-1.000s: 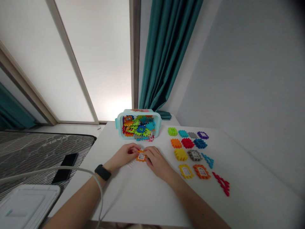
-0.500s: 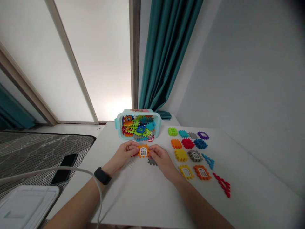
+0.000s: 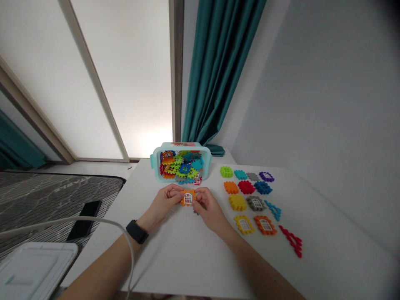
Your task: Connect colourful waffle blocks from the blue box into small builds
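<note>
An orange interlocking building tile with a white window insert is held upright just above the table. My left hand pinches its left edge between thumb and fingers. On the opposite edge, my right hand grips the same tile, its thumb low on the right side. A bit of a grey tile shows by my right thumb, mostly covered by that hand. Near my left fingers, a clear or white window piece lies on the table. What is behind the orange tile is hidden.
Behind my hands, a pale turquoise bin holds many coloured tiles. Tiles are laid out in rows on the right, among them a yellow tile and a red strip. A white cable crosses above my left forearm.
My right thumb has moved slightly left onto the orange tile, and the right hand now covers more of the grey tile. My left hand has shifted slightly right.
</note>
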`<state>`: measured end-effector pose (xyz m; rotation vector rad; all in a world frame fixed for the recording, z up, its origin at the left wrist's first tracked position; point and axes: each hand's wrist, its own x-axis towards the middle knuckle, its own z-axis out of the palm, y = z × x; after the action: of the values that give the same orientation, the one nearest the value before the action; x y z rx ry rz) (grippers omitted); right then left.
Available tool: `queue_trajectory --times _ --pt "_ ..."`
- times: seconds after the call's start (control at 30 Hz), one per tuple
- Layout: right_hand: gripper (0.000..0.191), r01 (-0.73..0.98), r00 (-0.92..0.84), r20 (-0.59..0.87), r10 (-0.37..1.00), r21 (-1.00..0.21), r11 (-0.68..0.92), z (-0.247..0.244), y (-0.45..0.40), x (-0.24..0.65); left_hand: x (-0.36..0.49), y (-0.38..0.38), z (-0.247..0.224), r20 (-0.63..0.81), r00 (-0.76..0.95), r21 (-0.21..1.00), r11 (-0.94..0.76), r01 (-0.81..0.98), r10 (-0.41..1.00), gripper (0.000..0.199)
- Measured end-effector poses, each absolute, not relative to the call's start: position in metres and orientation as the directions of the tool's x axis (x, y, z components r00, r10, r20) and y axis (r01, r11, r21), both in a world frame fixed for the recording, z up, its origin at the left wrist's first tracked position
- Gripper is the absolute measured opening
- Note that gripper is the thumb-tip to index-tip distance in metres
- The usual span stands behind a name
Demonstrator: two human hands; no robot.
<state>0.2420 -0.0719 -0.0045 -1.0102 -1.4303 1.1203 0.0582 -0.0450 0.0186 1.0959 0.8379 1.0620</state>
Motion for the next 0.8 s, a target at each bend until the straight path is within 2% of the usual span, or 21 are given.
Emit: queue_trajectory --times 0.13,0.3,0.4,0.47,0.57,0.63,0.7,0.8 --pt "0.028 0.087 -0.125 0.212 0.969 -0.971 0.224 -0.007 -0.07 0.242 0.058 -0.046 0.018 -0.027 0.331 0.959 0.118 -0.259 0.943 0.039" --pt "0.023 0.082 -0.122 0.212 0.97 -0.972 0.222 -0.007 -0.069 0.243 0.058 -0.046 0.018 -0.013 0.36 0.968 0.102 -0.228 0.933 0.035" --pt "0.022 0.07 -0.116 0.211 0.97 -0.973 0.22 -0.009 -0.07 0.244 0.059 -0.047 0.016 0.068 0.344 0.992 -0.027 -0.122 0.937 0.033" --pt "0.022 0.049 -0.12 0.213 0.97 -0.974 0.22 -0.008 -0.07 0.244 0.058 -0.049 0.016 0.192 0.33 0.976 -0.214 0.029 0.924 0.032" --pt "0.021 0.028 -0.114 0.227 0.967 -0.972 0.231 -0.006 -0.07 0.244 0.054 -0.052 0.017 0.429 0.363 0.799 -0.535 0.274 0.827 0.045" --pt "0.021 0.027 -0.092 0.235 0.968 -0.971 0.239 -0.003 -0.071 0.244 0.051 -0.053 0.018 0.532 0.4 0.653 -0.662 0.368 0.746 0.057" --pt "0.021 0.021 -0.073 0.234 0.97 -0.972 0.236 0.0 -0.071 0.244 0.048 -0.052 0.017 0.571 0.429 0.553 -0.715 0.428 0.699 0.063" --pt "0.023 -0.008 -0.073 0.214 0.974 -0.977 0.214 0.002 -0.072 0.243 0.046 -0.05 0.015 0.58 0.455 0.479 -0.734 0.48 0.676 0.063"
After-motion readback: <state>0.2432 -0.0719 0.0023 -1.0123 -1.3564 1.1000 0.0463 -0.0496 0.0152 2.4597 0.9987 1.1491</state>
